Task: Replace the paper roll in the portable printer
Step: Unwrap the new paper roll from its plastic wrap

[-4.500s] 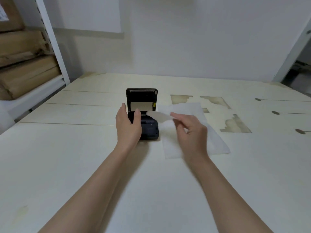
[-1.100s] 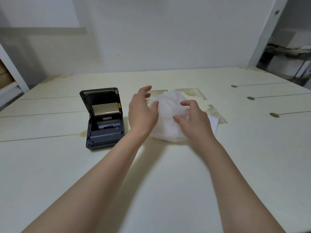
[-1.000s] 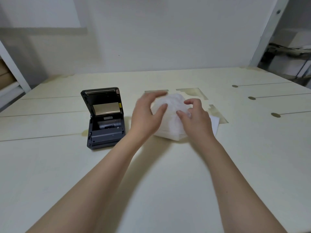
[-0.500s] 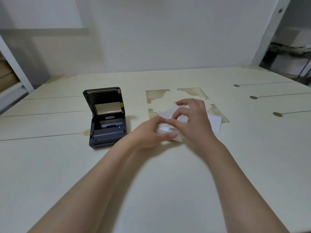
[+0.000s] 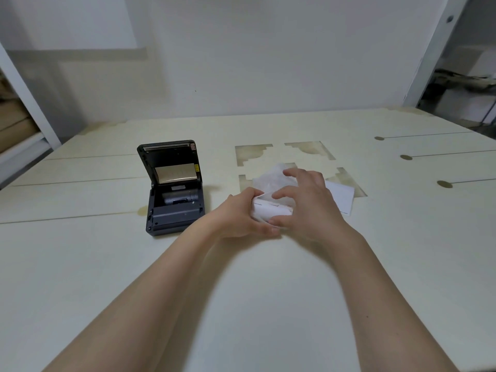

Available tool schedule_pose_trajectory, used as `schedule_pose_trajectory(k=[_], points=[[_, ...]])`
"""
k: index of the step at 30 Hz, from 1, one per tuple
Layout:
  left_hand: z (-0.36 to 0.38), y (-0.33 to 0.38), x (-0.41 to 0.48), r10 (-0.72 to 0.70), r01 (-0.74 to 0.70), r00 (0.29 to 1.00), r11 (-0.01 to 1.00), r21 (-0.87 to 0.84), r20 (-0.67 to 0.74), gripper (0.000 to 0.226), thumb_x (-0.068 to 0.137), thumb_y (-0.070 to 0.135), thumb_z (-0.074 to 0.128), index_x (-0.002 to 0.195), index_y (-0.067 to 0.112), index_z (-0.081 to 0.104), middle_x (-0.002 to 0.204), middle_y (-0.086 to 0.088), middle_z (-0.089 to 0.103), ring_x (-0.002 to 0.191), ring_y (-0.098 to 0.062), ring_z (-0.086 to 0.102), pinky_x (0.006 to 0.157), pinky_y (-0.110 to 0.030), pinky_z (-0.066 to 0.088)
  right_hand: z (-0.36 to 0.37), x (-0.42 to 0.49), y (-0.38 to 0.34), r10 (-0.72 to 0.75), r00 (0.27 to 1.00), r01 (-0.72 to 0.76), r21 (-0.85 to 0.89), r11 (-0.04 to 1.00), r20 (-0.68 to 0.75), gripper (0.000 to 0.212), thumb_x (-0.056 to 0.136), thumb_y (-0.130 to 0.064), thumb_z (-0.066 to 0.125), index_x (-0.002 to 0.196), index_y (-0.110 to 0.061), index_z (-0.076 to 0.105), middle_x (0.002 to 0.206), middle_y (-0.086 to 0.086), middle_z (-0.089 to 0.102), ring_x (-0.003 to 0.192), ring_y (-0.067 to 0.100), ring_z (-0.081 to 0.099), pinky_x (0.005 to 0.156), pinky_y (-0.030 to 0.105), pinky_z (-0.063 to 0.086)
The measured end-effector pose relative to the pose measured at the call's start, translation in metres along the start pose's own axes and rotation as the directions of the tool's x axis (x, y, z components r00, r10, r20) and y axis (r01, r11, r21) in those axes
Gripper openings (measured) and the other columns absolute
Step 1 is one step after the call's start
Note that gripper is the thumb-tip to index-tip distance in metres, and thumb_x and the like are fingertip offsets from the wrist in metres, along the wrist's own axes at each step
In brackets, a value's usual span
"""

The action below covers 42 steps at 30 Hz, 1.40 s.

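The black portable printer (image 5: 171, 200) sits on the table left of my hands with its lid standing open; its roll bay shows only a grey spindle. A white paper roll (image 5: 271, 210), partly wrapped in thin translucent wrapping (image 5: 271, 179), lies on the table to the printer's right. My left hand (image 5: 241, 217) grips the roll's left end and near side. My right hand (image 5: 308, 202) is over its right part, fingers pinching the wrapping at the top.
A flat white sheet (image 5: 341, 196) lies under and right of my right hand. The pale table (image 5: 241, 277) has brownish cut-out patches (image 5: 253, 154) behind the roll. Shelving with cardboard (image 5: 13, 124) stands at the far left; a white post (image 5: 434, 49) rises at the right.
Both hands have gone from the printer to the wrapped package on the right. They gathered the loose wrapping down, and now both close on the roll, its white side exposed.
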State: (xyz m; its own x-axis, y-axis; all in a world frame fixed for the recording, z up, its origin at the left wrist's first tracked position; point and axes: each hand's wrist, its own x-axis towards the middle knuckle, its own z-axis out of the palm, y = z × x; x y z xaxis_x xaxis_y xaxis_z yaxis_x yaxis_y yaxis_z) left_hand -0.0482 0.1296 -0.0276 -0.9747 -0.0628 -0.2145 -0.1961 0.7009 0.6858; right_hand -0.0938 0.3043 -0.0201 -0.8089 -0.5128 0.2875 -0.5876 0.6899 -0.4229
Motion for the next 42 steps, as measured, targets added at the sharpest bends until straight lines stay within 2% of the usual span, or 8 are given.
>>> schedule_pose_trajectory(k=[4, 8, 13, 16, 21, 25, 35, 42], points=[[-0.001, 0.005, -0.006, 0.028, -0.028, 0.999, 0.999, 0.016, 0.031, 0.091, 0.07, 0.073, 0.061, 0.147, 0.034, 0.034, 0.141, 0.008, 0.052, 0.141, -0.019, 0.033, 0.118, -0.043, 0.024, 0.004, 0.0, -0.001, -0.037, 0.999, 0.038, -0.12, 0.992, 0.011, 0.037, 0.073, -0.037, 0.076, 0.109, -0.03, 0.072, 0.152, -0.005, 0.034, 0.143, 0.019, 0.017, 0.109, 0.036, 0.025], [-0.011, 0.007, -0.003, -0.07, 0.063, 0.998, 0.884, -0.462, 0.001, 0.088, 0.083, 0.083, 0.009, 0.142, 0.032, 0.049, 0.151, 0.009, 0.046, 0.142, -0.012, 0.036, 0.118, -0.032, 0.016, 0.0, 0.001, 0.005, -0.118, 0.991, 0.119, 0.014, 0.993, -0.064, 0.034, 0.073, -0.033, 0.079, 0.106, -0.03, 0.073, 0.15, -0.006, 0.036, 0.14, 0.014, 0.017, 0.109, 0.038, 0.031], [-0.012, -0.008, 0.009, -0.052, 0.066, 0.998, 0.719, -0.692, 0.04, 0.101, 0.07, 0.092, 0.004, 0.129, 0.035, 0.063, 0.141, 0.007, 0.059, 0.139, -0.013, 0.043, 0.12, -0.038, 0.016, -0.012, 0.003, -0.004, -0.124, 0.98, 0.174, 0.369, 0.913, -0.153, 0.039, 0.074, -0.024, 0.08, 0.108, -0.039, 0.067, 0.136, -0.017, 0.044, 0.13, 0.002, 0.027, 0.093, -0.003, 0.022], [-0.005, -0.001, 0.0, -0.02, -0.041, 0.996, 0.76, -0.648, -0.087, 0.094, 0.083, 0.082, -0.002, 0.128, 0.033, 0.065, 0.137, 0.01, 0.062, 0.134, -0.009, 0.047, 0.118, -0.034, 0.02, -0.012, 0.003, -0.009, -0.064, 0.965, 0.165, 0.402, 0.901, -0.253, 0.039, 0.075, -0.019, 0.078, 0.11, -0.03, 0.065, 0.109, -0.026, 0.057, 0.116, 0.006, 0.044, 0.088, 0.001, 0.03], [0.006, 0.012, -0.016, 0.041, -0.329, 0.858, 0.81, -0.485, -0.513, 0.057, 0.099, 0.06, 0.024, 0.142, 0.032, 0.047, 0.138, 0.007, 0.058, 0.132, -0.007, 0.048, 0.108, -0.025, 0.03, -0.004, 0.003, -0.01, -0.117, 0.925, 0.208, 0.224, 0.952, -0.361, 0.039, 0.07, -0.018, 0.079, 0.107, -0.025, 0.068, 0.095, -0.021, 0.06, 0.099, 0.012, 0.05, 0.09, 0.039, 0.045], [0.009, 0.013, -0.023, 0.119, -0.428, 0.823, 0.773, -0.469, -0.555, 0.033, 0.095, 0.032, 0.06, 0.128, 0.028, 0.061, 0.112, -0.001, 0.07, 0.093, -0.006, 0.071, 0.078, -0.012, 0.047, 0.0, 0.004, -0.008, -0.113, 0.932, 0.197, 0.221, 0.955, -0.343, 0.04, 0.071, -0.02, 0.08, 0.109, -0.027, 0.067, 0.098, -0.02, 0.06, 0.101, 0.011, 0.049, 0.09, 0.043, 0.046], [0.008, 0.003, -0.027, 0.165, -0.485, 0.806, 0.736, -0.473, -0.569, 0.019, 0.091, 0.022, 0.067, 0.109, 0.025, 0.068, 0.112, 0.002, 0.071, 0.095, -0.028, 0.069, 0.092, -0.043, 0.052, -0.001, 0.004, -0.01, -0.115, 0.95, 0.193, 0.259, 0.946, -0.29, 0.045, 0.078, -0.032, 0.077, 0.12, -0.025, 0.061, 0.105, -0.018, 0.062, 0.108, 0.009, 0.048, 0.085, 0.011, 0.037], [0.006, 0.001, -0.028, 0.22, -0.507, 0.802, 0.742, -0.439, -0.556, 0.015, 0.089, 0.01, 0.069, 0.101, 0.019, 0.068, 0.118, 0.009, 0.07, 0.09, 0.0, 0.066, 0.086, -0.015, 0.048, 0.0, 0.006, -0.01, -0.101, 0.956, 0.177, 0.266, 0.948, -0.277, 0.024, 0.083, -0.029, 0.074, 0.105, -0.021, 0.069, 0.106, -0.011, 0.064, 0.108, 0.009, 0.048, 0.083, 0.002, 0.031]])
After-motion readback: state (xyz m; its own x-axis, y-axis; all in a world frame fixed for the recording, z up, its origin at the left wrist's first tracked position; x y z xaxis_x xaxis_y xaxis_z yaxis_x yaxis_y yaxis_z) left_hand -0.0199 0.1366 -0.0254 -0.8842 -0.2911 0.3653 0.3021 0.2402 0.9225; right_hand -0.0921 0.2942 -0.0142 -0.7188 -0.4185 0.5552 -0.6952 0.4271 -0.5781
